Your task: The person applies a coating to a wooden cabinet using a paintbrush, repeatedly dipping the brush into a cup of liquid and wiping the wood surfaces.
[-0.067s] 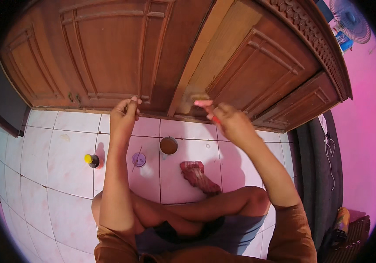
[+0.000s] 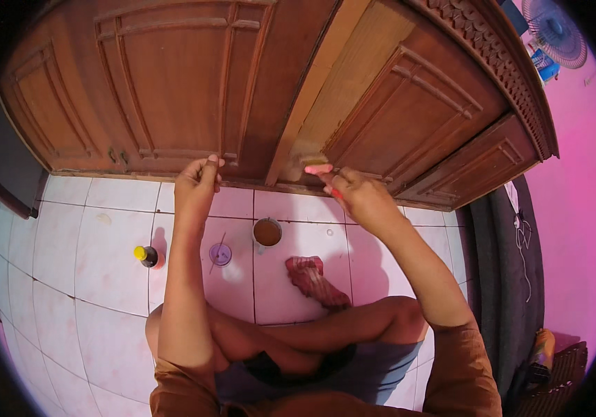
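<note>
The cabinet (image 2: 173,83) stands along the far edge of the floor (image 2: 107,271). The cloth (image 2: 317,283) lies well out from that edge. The left hand (image 2: 196,179)'s fingertips are together; on what, if anything, I cannot tell. The right hand (image 2: 369,200) clamps the brush (image 2: 320,169) near the cabinet's lower edge. Mug (image 2: 270,245), bottle (image 2: 147,257) and cup (image 2: 221,259) stand left of the cloth.
</note>
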Motion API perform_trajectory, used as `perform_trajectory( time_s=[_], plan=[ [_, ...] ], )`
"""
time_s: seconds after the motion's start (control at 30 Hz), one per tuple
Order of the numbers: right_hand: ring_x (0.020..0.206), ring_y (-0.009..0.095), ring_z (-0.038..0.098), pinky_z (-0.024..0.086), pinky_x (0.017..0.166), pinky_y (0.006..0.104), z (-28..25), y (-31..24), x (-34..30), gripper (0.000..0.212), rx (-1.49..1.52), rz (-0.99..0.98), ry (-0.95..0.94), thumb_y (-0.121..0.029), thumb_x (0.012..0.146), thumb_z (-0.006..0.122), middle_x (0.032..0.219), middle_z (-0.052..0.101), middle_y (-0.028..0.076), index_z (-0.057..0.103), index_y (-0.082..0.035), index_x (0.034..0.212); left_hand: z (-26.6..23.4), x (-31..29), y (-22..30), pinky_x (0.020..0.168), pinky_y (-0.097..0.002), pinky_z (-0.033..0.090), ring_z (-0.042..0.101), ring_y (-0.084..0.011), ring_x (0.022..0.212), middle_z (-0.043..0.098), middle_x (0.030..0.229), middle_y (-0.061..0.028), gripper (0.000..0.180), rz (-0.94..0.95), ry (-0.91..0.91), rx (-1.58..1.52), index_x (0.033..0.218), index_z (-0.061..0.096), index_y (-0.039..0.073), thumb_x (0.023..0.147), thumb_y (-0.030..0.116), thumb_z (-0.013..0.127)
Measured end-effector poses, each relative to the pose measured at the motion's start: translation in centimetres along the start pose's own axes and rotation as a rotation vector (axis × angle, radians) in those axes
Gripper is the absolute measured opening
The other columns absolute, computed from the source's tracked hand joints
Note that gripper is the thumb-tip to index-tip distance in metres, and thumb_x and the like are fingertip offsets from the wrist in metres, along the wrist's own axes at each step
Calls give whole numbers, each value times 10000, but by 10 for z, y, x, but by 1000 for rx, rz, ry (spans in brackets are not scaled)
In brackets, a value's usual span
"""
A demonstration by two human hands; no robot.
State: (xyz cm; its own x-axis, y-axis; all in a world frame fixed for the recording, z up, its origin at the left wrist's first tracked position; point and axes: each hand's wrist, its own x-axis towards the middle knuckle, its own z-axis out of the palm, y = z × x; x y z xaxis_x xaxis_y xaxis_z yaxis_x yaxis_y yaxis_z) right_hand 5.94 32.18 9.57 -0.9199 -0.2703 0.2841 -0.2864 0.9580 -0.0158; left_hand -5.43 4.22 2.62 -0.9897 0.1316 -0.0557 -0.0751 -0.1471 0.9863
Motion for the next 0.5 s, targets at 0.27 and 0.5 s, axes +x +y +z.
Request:
perform_trajectory(
  time_s=[0.27,0.5],
  plan=[
    [864,386,681,577,719,467,-33,13,22,238,-41,15,22,-172,938,644,1034,669,176,662,-86,1160,-6,2,-3,602,-227,374,474,-58,654,547,711,40,316,-17,24,43,975,712,38,1008,335,610],
    [980,435,621,526,819,482,-151,9,44,331,-138,11,118,20,827,664,1046,631,204,649,-56,1149,3,2,-9,511,-205,296,406,-26,574,510,661,68,298,51,2,30,952,702,61,1018,332,598]
  ],
)
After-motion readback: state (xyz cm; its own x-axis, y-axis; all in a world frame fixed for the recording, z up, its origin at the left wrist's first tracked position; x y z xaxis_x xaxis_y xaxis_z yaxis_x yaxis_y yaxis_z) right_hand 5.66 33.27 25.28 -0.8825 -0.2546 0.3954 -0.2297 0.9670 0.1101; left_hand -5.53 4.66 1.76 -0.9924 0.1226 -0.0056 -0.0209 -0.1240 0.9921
